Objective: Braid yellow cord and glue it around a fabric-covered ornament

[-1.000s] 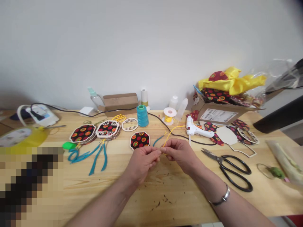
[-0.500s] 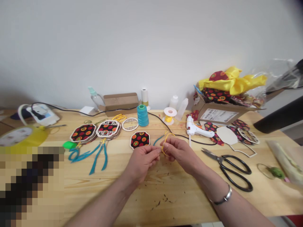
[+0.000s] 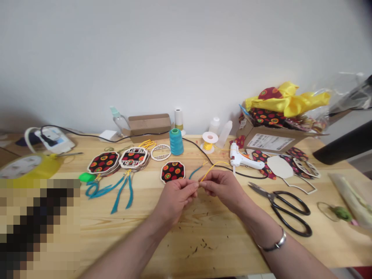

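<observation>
My left hand (image 3: 180,195) and my right hand (image 3: 222,188) meet fingertip to fingertip over the middle of the wooden table. Both are closed in a pinch on a thin yellow cord (image 3: 211,168), which arcs up above my right fingers. The cord's ends are hidden in the fingertips. Just behind my left hand lies a dark patterned panel (image 3: 172,172) with a pale edge. A short teal cord (image 3: 195,172) rests beyond the fingertips. Right of my right hand are black-handled scissors (image 3: 279,205) and a white glue gun (image 3: 247,159).
Stacked patterned panels with teal tassels (image 3: 130,192) lie at left. Behind stand a teal thread cone (image 3: 176,142), a yellow cord spool (image 3: 209,138) and bottles. A cardboard box (image 3: 270,141) sits at back right. A black cable (image 3: 116,137) crosses the table.
The yellow cord's loop around my right fingers has opened into an arc above them. My right fingertips have moved left, against my left fingertips. The view has shifted slightly.
</observation>
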Demonstrator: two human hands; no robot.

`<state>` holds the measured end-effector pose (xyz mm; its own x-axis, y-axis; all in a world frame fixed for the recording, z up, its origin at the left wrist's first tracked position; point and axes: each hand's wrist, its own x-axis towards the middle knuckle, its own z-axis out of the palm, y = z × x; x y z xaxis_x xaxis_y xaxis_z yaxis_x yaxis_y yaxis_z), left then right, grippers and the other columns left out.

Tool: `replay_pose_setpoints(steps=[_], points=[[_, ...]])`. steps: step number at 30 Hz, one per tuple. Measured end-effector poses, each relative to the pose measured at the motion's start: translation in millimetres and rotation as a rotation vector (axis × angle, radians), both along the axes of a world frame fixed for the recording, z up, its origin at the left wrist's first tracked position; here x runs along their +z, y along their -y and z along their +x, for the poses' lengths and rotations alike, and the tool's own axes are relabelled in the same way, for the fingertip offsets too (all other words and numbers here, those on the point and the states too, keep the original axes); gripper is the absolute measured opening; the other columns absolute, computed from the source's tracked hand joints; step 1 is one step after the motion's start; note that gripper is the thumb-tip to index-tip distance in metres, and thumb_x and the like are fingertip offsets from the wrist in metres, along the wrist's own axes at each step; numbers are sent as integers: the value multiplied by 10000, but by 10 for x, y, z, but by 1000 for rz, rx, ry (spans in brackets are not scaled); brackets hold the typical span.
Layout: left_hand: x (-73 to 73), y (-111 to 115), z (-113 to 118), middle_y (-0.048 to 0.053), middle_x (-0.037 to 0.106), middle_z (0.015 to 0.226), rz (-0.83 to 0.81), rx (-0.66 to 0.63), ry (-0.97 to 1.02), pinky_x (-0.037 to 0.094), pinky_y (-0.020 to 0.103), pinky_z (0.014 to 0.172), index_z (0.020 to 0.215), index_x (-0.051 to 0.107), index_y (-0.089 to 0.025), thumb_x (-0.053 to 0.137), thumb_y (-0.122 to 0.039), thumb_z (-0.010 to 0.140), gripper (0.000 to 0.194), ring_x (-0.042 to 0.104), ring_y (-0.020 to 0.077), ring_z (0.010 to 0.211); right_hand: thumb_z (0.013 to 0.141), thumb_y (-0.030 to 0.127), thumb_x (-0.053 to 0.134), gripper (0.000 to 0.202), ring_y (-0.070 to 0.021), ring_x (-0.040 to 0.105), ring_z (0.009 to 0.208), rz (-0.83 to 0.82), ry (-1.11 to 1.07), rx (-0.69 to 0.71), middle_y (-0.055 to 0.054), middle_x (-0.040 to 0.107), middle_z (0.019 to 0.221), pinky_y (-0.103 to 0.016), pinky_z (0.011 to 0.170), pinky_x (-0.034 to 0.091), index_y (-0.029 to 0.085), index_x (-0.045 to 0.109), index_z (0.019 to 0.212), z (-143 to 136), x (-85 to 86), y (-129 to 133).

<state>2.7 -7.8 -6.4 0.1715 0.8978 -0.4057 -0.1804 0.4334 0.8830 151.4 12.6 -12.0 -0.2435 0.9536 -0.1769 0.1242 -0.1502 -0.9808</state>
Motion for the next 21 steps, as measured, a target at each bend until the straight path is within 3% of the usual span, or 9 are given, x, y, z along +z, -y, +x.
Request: replay_pose_setpoints(steps=[9, 18, 21], points=[[-18, -14, -9, -18, 553, 566, 28, -22, 13, 164, 163, 384, 705, 629, -102, 649, -317, 680, 217, 318, 5, 390, 736, 166, 542, 135, -87, 448, 524, 323, 343, -18, 29, 528, 541, -206, 525, 350, 160, 556, 602, 7, 68, 40], [-11, -32, -49, 51, 669, 753, 61, -49, -82, 227, 164, 400, 742, 649, -114, 623, -330, 705, 221, 384, 14, 404, 750, 117, 516, 160, -87, 463, 546, 398, 436, -10, 35, 529, 553, -196, 537, 341, 165, 535, 599, 32, 90, 22], [1, -28, -40, 16, 646, 692, 61, -41, -67, 233, 157, 405, 723, 648, -125, 644, -333, 685, 212, 389, 14, 412, 754, 106, 510, 157, -90, 473, 555, 422, 464, -21, 35, 536, 558, -199, 552, 344, 171, 564, 622, 30, 101, 27]])
